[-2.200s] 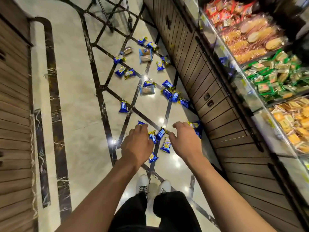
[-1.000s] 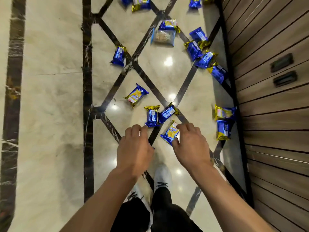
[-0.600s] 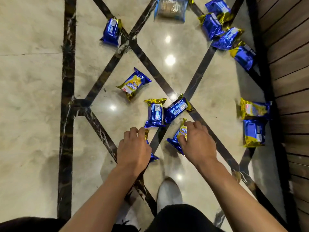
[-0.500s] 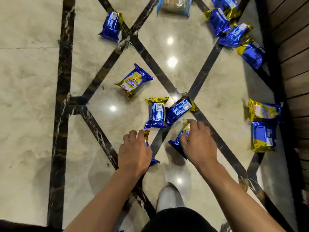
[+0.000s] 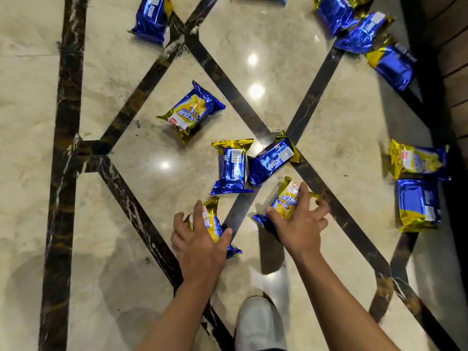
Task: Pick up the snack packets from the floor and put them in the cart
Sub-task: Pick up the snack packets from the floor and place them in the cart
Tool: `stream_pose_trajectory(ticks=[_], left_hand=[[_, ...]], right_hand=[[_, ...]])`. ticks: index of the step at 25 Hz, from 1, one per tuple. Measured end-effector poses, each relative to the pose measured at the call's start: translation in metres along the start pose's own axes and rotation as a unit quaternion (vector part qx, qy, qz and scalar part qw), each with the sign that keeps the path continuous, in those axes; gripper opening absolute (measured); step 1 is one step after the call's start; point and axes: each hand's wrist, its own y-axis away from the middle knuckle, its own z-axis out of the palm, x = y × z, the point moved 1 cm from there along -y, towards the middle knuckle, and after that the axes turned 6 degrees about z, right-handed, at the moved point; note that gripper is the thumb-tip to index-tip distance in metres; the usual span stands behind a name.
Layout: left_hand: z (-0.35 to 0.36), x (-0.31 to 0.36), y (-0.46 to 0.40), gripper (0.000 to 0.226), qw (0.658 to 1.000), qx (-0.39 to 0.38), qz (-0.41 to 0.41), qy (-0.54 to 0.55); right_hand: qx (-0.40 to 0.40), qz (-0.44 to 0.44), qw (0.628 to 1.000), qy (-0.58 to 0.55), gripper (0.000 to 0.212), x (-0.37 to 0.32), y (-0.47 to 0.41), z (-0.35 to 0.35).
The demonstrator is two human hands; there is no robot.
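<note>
Blue-and-gold snack packets lie scattered on the marble floor. My left hand (image 5: 200, 240) reaches down over one packet (image 5: 212, 222), its fingers on the far side and its thumb on the near right edge, gripping it. My right hand (image 5: 301, 221) holds a second packet (image 5: 287, 198), thumb at its left edge and fingers spread across the top and right. Two more packets (image 5: 233, 167) (image 5: 274, 160) lie just beyond my hands, and another (image 5: 192, 111) sits farther left. The cart is out of view.
Several packets lie along the right by the dark wooden cabinet base (image 5: 455, 72), two of them (image 5: 417, 162) (image 5: 417, 205) close by. One packet (image 5: 152, 19) lies at the top left. My white shoe (image 5: 260, 323) stands below my hands.
I have bent lower toward the floor. Both hands have dropped onto the two nearest packets and their fingers have closed around them.
</note>
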Motion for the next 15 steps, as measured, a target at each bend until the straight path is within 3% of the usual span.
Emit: stream_pose_trajectory(ticks=[4,8,15], left_hand=[[0.007,0.005,-0.005,0.096,0.999,-0.004,-0.024,0.029],[0.013,0.007,-0.005,0.093,0.999,0.024,-0.035,0.017],[0.002,0.016,-0.013,0.090,0.997,0.037,0.022,0.070]], right_hand=[[-0.018,0.013,0.998,-0.063,0.105,-0.007,-0.010,0.015],[0.002,0.034,0.997,-0.076,0.100,-0.011,-0.013,0.026],[0.036,-0.006,0.995,-0.094,0.086,-0.010,0.001,0.025]])
